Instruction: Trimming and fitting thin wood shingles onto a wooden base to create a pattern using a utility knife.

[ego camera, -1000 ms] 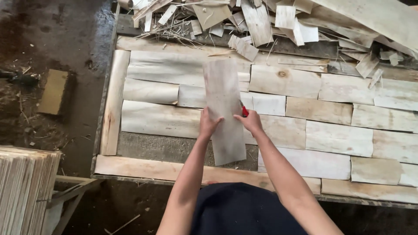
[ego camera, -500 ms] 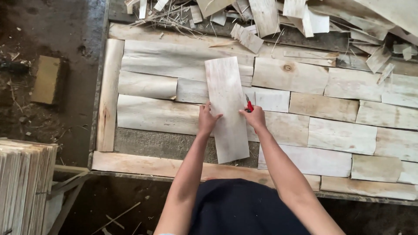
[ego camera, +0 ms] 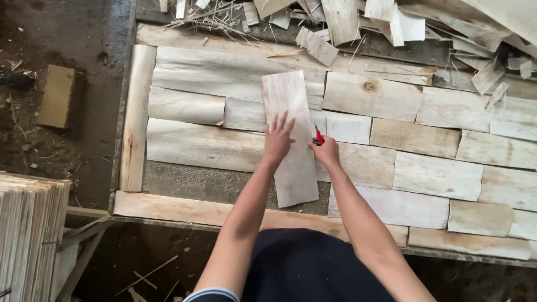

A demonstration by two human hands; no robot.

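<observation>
Lying across a wide, low table [ego camera: 168, 204] with a wooden frame: many pale veneer sheets [ego camera: 207, 145], placed edge to edge like a patchwork. Piling up along the far edge: scraps [ego camera: 341, 22] and thin splinters. Showing to the left: dark dirt floor [ego camera: 33, 140] with a small block [ego camera: 56, 96] on it, and a stack [ego camera: 28, 240] of thin sheets at the lower left corner.

Resting upright on top of the patchwork, near the middle: one narrow strip [ego camera: 291, 140], its long side running away from the person, slightly tilted. Pressing flat on the middle of this strip: left hand [ego camera: 278, 140], fingers spread wide, palm down, gripping nothing. Sitting just beside the strip's right edge, touching it or almost touching it: right hand [ego camera: 326, 151], closed around a small red tool [ego camera: 318, 134], only the red tip sticking out above the fist. Not possible to tell what kind of tool exactly.

Reaching beyond both hands: the strip's far end toward the scraps, the near end toward the table's front rail. Stretching out from a dark garment [ego camera: 302, 263] at the bottom: both bare forearms.
</observation>
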